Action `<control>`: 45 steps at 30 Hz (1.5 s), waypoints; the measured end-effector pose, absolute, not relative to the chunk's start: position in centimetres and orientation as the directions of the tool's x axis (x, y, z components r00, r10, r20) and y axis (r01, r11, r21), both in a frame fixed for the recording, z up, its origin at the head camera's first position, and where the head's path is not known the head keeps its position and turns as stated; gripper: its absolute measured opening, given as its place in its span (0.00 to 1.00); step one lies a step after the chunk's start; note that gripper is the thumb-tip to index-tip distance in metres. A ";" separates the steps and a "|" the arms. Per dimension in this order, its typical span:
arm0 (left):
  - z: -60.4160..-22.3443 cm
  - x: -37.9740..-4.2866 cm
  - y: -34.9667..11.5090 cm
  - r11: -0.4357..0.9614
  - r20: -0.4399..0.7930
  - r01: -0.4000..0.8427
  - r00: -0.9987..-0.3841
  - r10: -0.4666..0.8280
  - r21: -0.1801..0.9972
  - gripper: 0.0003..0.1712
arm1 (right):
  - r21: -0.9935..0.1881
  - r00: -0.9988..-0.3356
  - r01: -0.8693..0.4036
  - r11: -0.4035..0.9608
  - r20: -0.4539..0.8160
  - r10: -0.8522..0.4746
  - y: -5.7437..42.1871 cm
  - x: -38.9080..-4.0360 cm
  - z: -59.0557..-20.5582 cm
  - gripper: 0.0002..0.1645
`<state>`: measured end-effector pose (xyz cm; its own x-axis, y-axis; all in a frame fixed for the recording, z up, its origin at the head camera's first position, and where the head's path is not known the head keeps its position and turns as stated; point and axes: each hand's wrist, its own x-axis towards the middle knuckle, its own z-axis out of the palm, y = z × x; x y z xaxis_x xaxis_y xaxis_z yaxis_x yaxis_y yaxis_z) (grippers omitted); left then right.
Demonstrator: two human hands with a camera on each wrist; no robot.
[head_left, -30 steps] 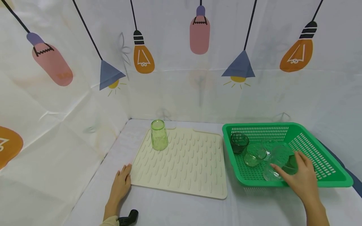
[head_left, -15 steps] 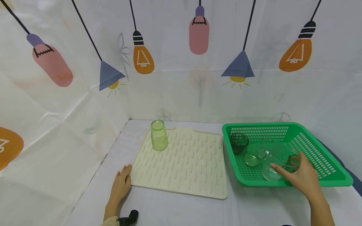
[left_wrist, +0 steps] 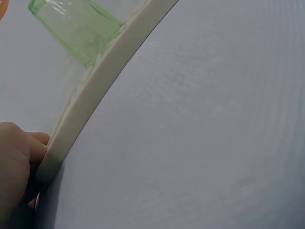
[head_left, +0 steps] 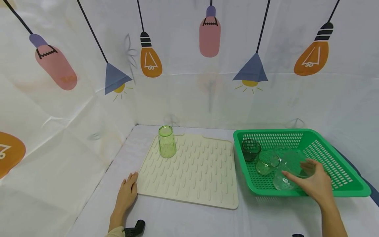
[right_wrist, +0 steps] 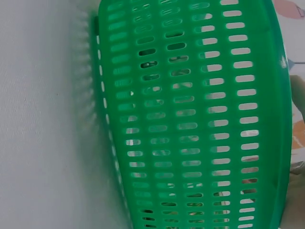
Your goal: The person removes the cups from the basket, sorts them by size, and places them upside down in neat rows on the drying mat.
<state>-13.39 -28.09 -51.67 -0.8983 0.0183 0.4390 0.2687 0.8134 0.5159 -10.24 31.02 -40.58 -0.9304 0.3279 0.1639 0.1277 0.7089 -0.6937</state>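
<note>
My left hand [head_left: 126, 192] lies flat with fingers straight, touching the left edge of the cream drying mat [head_left: 189, 184]. In the left wrist view, fingers of the left hand [left_wrist: 16, 164] meet the mat's edge [left_wrist: 78, 117]. A light green glass [head_left: 167, 143] stands at the mat's far left. Inside the green basket [head_left: 251, 187], my right hand [head_left: 318, 182] holds a clear glass [head_left: 284, 181] between thumb and fingers; some fingers show through glass. The right wrist view shows mostly the basket's slotted wall [right_wrist: 200, 114], which hides the grip.
Also in the basket are a dark glass [head_left: 251, 150], a pale green glass [head_left: 265, 163] and other clear glassware that overlaps. The white table [head_left: 177, 220] runs back to a printed cloth wall [head_left: 183, 98]. A black strap device [head_left: 137, 227] sits at my left wrist.
In the basket, my right hand's fingers have shifted around the clear glass, which has tilted slightly. The left hand and the light green glass have stayed in place.
</note>
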 end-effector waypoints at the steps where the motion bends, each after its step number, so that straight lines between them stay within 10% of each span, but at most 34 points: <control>1: -51.7 -13.4 -28.1 0.808 0.439 0.267 -0.898 0.012 0.524 0.21 | -0.716 -0.929 0.115 0.689 0.169 0.330 31.0 -10.1 -40.6 0.59; 18: -48.8 -13.0 -26.7 0.715 0.284 0.085 -0.945 -0.164 0.694 0.23 | -0.847 -0.918 -0.108 0.521 0.287 0.275 30.5 -9.3 -38.4 0.54; 45: -44.6 -13.9 -21.3 0.596 0.531 0.413 -0.847 -0.026 0.689 0.17 | -0.898 -0.904 -0.407 0.167 0.422 0.070 27.6 -9.3 -36.5 0.52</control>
<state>-13.88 -21.26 -44.60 -0.8472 -0.0261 0.5306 0.4131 0.5956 0.6889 -9.35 27.63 -36.45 -0.9038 0.0705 0.4221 -0.4065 0.1668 -0.8983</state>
